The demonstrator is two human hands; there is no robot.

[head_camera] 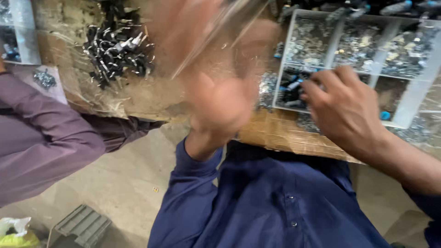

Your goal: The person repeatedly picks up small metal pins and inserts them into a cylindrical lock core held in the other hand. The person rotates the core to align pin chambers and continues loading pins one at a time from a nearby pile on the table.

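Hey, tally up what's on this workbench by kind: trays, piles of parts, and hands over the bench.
White divided parts trays: 1 in full view
Heaps of loose black and silver parts: 1
Hands: 2, left hand blurred, right hand at the tray
Total: 4

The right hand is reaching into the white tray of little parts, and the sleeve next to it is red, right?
Not quite. The right hand does reach into the white tray, but the head view shows the sleeve is dark blue, not red.
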